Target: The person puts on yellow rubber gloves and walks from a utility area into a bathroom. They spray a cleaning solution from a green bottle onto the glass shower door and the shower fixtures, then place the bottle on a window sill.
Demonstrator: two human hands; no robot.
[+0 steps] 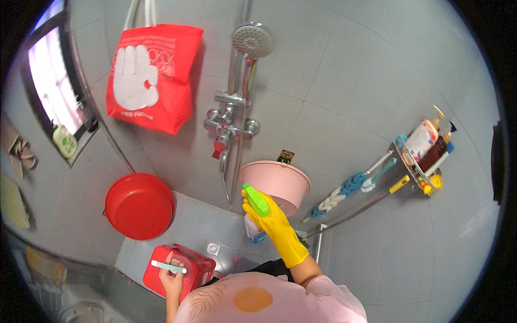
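My right hand, in a yellow rubber glove, is wrapped round a spray bottle with a bright green trigger head. Its pale body with some blue shows below the glove. The nozzle end faces up and left, just in front of a pink basin hung on the wall. Lower left, my bare left hand is closed round a slim white and pale green bar-shaped tool, whose exact kind I cannot make out. That hand is above a red square bucket or stool on the floor.
A red basin leans at the left wall, below a hanging red bag. The shower head and mixer tap are on the facing wall. At right, a corner rack holds bottles, with brushes hanging beside it. A floor drain lies between my hands.
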